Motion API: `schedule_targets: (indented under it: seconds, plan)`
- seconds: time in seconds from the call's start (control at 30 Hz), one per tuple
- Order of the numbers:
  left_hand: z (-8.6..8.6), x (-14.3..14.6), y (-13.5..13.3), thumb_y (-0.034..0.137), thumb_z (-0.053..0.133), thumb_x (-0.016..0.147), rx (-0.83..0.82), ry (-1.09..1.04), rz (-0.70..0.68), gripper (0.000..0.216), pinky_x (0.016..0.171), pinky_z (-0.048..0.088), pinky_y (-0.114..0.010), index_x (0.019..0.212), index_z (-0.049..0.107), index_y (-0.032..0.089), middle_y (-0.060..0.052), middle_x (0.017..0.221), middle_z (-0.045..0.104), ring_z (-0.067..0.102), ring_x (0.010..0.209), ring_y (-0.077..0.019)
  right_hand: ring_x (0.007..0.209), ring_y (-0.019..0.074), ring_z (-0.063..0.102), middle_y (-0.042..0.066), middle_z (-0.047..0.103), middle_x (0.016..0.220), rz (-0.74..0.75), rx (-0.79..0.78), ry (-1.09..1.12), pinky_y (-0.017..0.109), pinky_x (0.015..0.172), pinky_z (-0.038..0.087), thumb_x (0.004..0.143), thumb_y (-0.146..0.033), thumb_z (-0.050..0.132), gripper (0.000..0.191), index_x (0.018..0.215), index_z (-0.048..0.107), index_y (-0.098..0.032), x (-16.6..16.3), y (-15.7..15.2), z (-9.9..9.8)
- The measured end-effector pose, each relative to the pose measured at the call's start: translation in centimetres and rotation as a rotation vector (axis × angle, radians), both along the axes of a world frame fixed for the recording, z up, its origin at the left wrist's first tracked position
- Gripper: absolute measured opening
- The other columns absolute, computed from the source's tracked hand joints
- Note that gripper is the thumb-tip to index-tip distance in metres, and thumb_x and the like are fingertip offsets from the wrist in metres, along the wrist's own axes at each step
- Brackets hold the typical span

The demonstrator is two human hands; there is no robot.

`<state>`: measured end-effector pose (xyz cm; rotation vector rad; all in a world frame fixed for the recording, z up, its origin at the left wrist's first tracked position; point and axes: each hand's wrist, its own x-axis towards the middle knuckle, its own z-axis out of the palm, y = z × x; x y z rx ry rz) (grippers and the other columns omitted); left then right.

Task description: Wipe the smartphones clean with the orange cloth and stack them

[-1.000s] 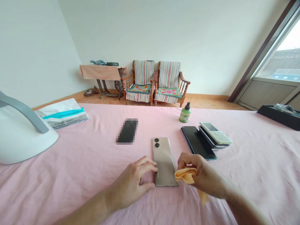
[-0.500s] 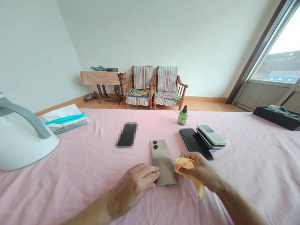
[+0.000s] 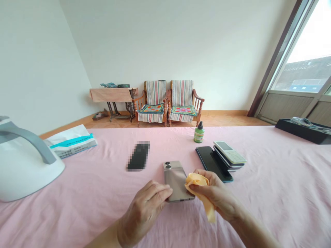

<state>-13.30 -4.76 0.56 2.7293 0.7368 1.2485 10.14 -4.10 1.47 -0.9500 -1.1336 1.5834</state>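
Note:
A gold phone [image 3: 174, 179] lies back side up on the pink tablecloth [image 3: 90, 193], its two camera lenses at the far end. My left hand [image 3: 146, 208] grips its near left corner, fingers curled on the edge. My right hand [image 3: 216, 194] is closed on a crumpled orange cloth [image 3: 198, 184], which presses on the phone's right side; a tail of the cloth hangs below the hand.
A stack of phones [image 3: 222, 159] lies right of the gold one, with a green spray bottle [image 3: 199, 134] behind it. A dark blurred phone [image 3: 138, 156] lies left. A white device [image 3: 23, 165], a white package [image 3: 71, 140] and a black tray [image 3: 302, 129] occupy the table's edges.
My right hand has brought the orange cloth from beside the phone onto its right side. My left hand has closed tighter on the near left corner. The view has tilted upward.

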Motion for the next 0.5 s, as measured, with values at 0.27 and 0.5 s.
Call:
schedule_targets:
  seconds: [0.27, 0.5]
  plan:
    - [0.4, -0.3, -0.3, 0.002, 0.050, 0.089, -0.011, -0.064, 0.102, 0.036, 0.083, 0.052, -0.025, 0.123, 0.055, 0.013, -0.011, 0.101, 0.060, 0.060, 0.095, -0.0163, 0.070, 0.0140, 0.054, 0.002, 0.055, 0.078, -0.534, 0.662, -0.418, 0.022, 0.058, 0.043, 0.082, -0.024, 0.063, 0.005, 0.082, 0.062, -0.019, -0.7, -1.6, 0.6]
    - [0.7, 0.2, -0.5, 0.006, 0.049, 0.092, -0.043, -0.094, 0.141, 0.030, 0.082, 0.053, -0.023, 0.120, 0.056, 0.015, -0.009, 0.099, 0.062, 0.062, 0.092, -0.0155, 0.085, 0.0199, 0.059, 0.011, 0.059, 0.094, -0.379, 1.249, -0.773, 0.030, 0.072, 0.053, 0.079, 0.002, 0.044, 0.042, 0.114, 0.056, -0.018, -0.9, -2.9, -0.6]
